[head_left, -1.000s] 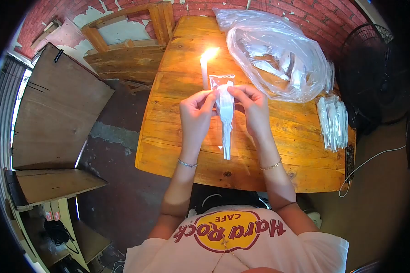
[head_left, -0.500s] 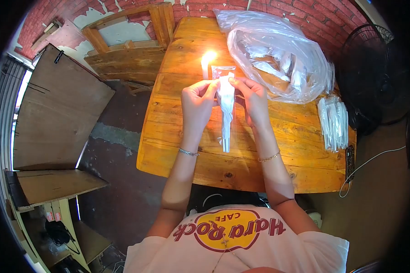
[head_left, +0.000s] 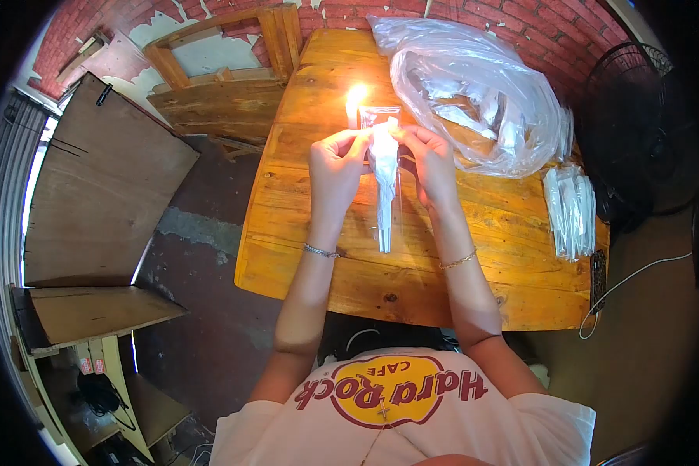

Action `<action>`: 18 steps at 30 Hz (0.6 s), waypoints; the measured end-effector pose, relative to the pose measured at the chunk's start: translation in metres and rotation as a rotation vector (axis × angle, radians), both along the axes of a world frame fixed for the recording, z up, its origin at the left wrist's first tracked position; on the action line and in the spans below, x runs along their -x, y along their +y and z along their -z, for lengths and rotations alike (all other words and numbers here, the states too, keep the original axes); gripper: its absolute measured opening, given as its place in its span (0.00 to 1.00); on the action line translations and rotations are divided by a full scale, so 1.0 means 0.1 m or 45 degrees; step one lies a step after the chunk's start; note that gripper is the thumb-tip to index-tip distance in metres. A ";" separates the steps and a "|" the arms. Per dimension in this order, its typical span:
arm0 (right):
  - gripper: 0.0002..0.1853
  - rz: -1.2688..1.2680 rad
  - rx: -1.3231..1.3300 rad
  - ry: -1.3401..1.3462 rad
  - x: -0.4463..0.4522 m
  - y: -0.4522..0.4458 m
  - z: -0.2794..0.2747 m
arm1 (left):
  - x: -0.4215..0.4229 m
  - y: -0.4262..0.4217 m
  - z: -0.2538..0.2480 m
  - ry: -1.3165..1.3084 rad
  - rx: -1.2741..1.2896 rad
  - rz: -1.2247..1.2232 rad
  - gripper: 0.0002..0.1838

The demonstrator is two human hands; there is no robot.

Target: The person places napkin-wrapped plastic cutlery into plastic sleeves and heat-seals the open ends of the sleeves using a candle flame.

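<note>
A long, narrow clear plastic packet [head_left: 385, 179] with a folded white piece inside, possibly a napkin around slim sticks or handles, is held up over the table. My left hand [head_left: 338, 161] pinches its left edge near the top between thumb and fingers. On the other edge, at about the same height, my right hand [head_left: 431, 159] has a matching pinch. The packet's clear top end rises above my fingertips, close to the flame of a lit white candle [head_left: 352, 118] standing just left of it. Glare blurs the flame's outline.
A large clear plastic bag [head_left: 474, 85] with white pieces inside lies at the back right of the wooden table [head_left: 287, 233]. Several filled packets [head_left: 571, 213] are stacked at the right edge, beside a black remote [head_left: 598, 281]. A dark fan [head_left: 637, 132] stands beyond.
Both hands have shifted slightly away from me with the packet, bringing its top end nearer the candle flame. The pinch of each hand looks the same.
</note>
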State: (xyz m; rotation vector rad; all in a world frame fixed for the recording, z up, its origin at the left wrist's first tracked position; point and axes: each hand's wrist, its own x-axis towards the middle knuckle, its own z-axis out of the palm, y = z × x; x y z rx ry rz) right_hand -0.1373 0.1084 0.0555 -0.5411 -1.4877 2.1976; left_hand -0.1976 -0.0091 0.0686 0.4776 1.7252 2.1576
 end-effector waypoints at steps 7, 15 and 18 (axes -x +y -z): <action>0.08 -0.002 -0.026 0.003 0.04 -0.02 -0.05 | 0.06 -0.01 -0.01 0.003 0.025 0.004 0.09; 0.07 -0.032 -0.044 0.036 0.08 -0.03 -0.08 | 0.08 -0.04 -0.05 0.019 0.042 -0.009 0.09; 0.08 -0.035 -0.061 0.031 0.12 -0.02 -0.08 | 0.09 -0.06 -0.06 0.019 0.035 -0.016 0.10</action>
